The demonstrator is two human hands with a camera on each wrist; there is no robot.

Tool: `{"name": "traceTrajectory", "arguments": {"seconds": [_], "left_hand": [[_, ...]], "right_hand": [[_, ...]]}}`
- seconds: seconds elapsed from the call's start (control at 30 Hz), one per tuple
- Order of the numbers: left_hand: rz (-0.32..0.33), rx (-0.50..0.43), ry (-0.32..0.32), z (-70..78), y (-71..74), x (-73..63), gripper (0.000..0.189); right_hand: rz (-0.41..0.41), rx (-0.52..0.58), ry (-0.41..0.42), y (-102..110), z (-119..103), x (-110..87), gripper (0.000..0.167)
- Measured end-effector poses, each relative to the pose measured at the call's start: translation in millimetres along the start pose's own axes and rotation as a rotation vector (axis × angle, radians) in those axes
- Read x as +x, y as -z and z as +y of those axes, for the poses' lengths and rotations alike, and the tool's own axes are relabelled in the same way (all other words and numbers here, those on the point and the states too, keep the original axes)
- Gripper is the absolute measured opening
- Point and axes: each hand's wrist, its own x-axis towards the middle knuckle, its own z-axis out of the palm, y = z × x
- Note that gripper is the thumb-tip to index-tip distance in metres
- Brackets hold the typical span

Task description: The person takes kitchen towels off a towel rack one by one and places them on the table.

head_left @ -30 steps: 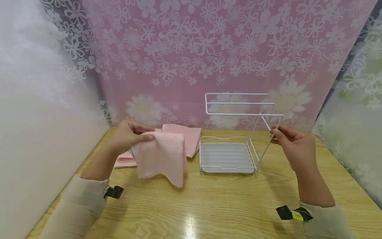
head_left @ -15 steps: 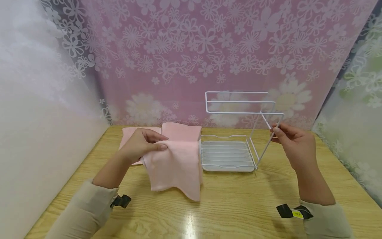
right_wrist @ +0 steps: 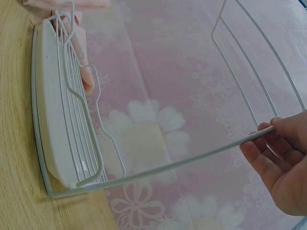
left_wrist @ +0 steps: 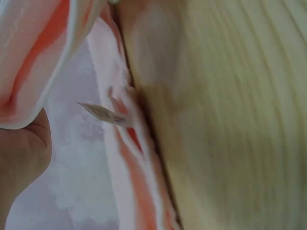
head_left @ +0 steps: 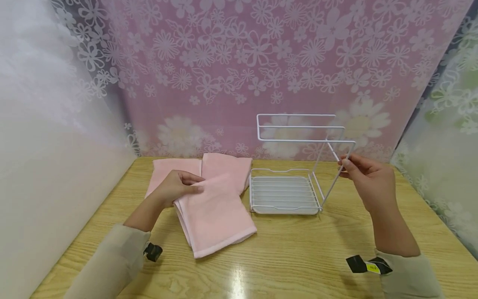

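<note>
My left hand (head_left: 175,189) pinches a folded pink towel (head_left: 218,220) by its upper left corner, thumb on top and fingers behind. The towel slants down toward the front of the table. Behind it lie two more pink towels, one on the left (head_left: 175,168) and one on the right (head_left: 228,164). With thumb and fingers, my right hand (head_left: 369,178) grips the slanted side wire of a white wire rack (head_left: 306,142). In the right wrist view that hand (right_wrist: 283,163) holds the same wire. The rack has a slatted lower shelf over a white tray (head_left: 285,209).
The wood-grain table (head_left: 291,257) runs up to a pink flowered curtain (head_left: 231,83) at the back. A white wall (head_left: 56,145) rises on the left and a flowered sheet (head_left: 444,174) on the right. A small tag (left_wrist: 103,114) shows on a towel edge in the left wrist view.
My left hand has brought the pinched towel rightward and forward toward the table's front, and it now lies flatter and turned. More of the back left towel shows. The right hand stays on the rack.
</note>
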Motion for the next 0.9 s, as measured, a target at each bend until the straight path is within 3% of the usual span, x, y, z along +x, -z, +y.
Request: {"name": "traceTrajectory", "arguments": {"seconds": [0.2, 0.53, 0.73, 0.9], "left_hand": [[0.034, 0.113, 0.038, -19.6, 13.2, 2.7, 0.039], [0.068, 0.376, -0.044, -36.7, 19.2, 22.1, 0.028], [-0.023, 0.372, -0.073, -35.7, 14.7, 31.6, 0.025], [-0.187, 0.335, -0.113, -30.1, 6.2, 32.3, 0.024]], "right_hand": [[-0.004, -0.025, 0.0, -0.6, 0.0, 0.4, 0.035], [0.009, -0.002, 0.004, -0.3, -0.8, 0.1, 0.033], [0.021, -0.042, -0.021, -0.9, -0.8, -0.2, 0.034], [0.016, -0.047, -0.02, -0.3, -0.6, -0.7, 0.036]]}}
